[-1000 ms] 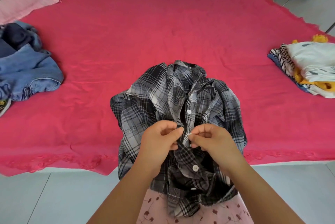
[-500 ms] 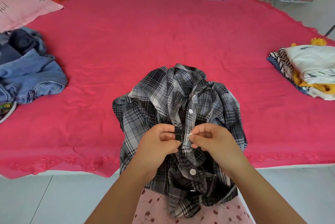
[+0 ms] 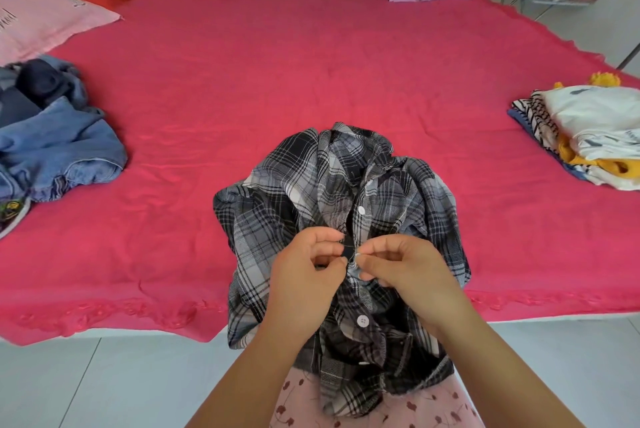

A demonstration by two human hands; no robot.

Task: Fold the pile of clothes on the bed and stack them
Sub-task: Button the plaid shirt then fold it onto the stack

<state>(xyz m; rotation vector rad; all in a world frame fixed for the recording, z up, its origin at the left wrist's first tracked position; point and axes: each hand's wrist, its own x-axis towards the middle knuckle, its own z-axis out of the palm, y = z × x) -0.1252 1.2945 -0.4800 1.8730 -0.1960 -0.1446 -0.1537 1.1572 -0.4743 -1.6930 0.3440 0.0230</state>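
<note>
Left thumb has dropped slightly; left hand pinches the dark placket of the crumpled plaid shirt, right hand pinches a small white button. Shirt drapes over the near edge of the red bed.

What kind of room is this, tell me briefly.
Most likely a home bedroom: a wide bed under a red sheet, a pink pillow at its corner, and folded clothes stacked on it.

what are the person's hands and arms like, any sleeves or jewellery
Left hand and right hand are bare: no gloves, rings or watch show. Both forearms are uncovered, with no sleeve in view. Between them shows a pink garment with small dark red flowers.
</note>
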